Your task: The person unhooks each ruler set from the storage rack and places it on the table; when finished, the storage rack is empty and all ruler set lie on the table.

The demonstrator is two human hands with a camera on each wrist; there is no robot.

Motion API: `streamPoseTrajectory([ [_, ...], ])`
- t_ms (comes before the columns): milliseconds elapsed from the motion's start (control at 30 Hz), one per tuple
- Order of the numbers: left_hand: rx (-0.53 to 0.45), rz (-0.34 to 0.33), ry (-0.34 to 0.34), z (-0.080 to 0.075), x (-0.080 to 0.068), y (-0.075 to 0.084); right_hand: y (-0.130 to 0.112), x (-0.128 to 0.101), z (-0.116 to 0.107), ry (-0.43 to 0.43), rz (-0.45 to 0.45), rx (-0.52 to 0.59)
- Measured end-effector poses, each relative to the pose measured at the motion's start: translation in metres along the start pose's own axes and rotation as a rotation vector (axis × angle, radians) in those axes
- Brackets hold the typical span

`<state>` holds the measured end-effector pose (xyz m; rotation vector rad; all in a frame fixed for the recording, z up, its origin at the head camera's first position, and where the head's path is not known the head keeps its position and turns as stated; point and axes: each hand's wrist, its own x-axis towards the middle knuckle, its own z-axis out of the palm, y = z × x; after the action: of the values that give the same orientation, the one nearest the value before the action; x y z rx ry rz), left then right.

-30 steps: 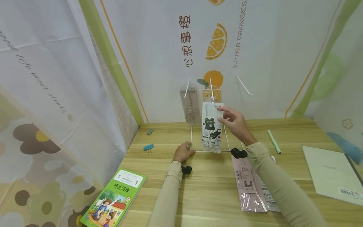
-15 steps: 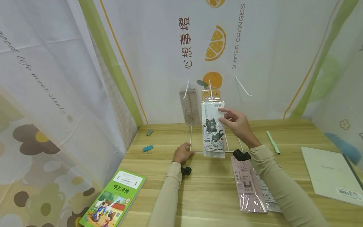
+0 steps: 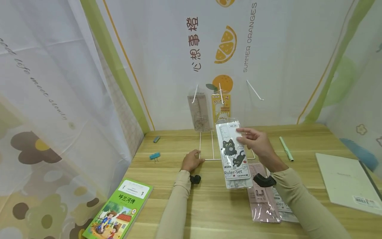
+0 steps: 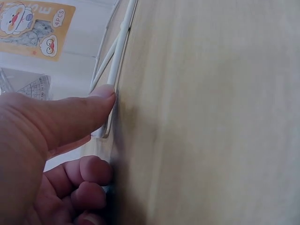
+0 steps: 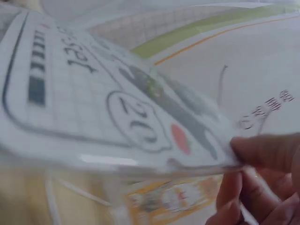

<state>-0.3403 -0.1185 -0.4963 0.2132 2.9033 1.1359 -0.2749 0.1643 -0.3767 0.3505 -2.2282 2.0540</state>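
My right hand [image 3: 259,146] pinches the right edge of a white ruler set pack [image 3: 232,151] with black cats on it, thumb on one face and fingers behind. The pack is off the hooks, in front of the white wire display rack [image 3: 213,147]. At the rack's lower left corner, my left hand [image 3: 191,161] grips the base wire; the left wrist view shows the thumb [image 4: 79,115] on it. A yellow duck pack [image 3: 221,103] hangs from the middle hook and a grey-brown ruler pack [image 3: 198,111] from the left one. The right hook [image 3: 254,89] carries nothing.
A pink ruler pack [image 3: 264,210] overlaps another ruler pack [image 3: 285,207] below my right forearm. Rightward lie a green pen [image 3: 286,149] and a pale notebook [image 3: 346,182]. A green book [image 3: 119,209], a blue clip [image 3: 155,155] and a small eraser-like block [image 3: 156,139] are at left.
My right hand has drawn the ruler set pack away from the middle hook, down and to the right, uncovering the duck pack. My left hand keeps its place on the rack.
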Motion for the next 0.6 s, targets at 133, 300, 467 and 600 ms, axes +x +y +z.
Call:
streamPoseTrajectory([
  [133, -0.01, -0.011, 0.001, 0.0, -0.001, -0.001, 0.035, -0.018, 0.002, -0.032, 0.201, -0.102],
  [300, -0.009, -0.015, -0.014, 0.0, -0.002, -0.001, 0.071, -0.033, 0.011, -0.035, 0.353, -0.17],
  [467, -0.008, -0.014, -0.012, 0.0, -0.001, 0.001, 0.087, -0.039, 0.017, 0.013, 0.364, -0.219],
  [600, -0.007, -0.018, -0.012, -0.001, -0.001, 0.001, 0.093, -0.042, 0.018, 0.028, 0.3, -0.358],
])
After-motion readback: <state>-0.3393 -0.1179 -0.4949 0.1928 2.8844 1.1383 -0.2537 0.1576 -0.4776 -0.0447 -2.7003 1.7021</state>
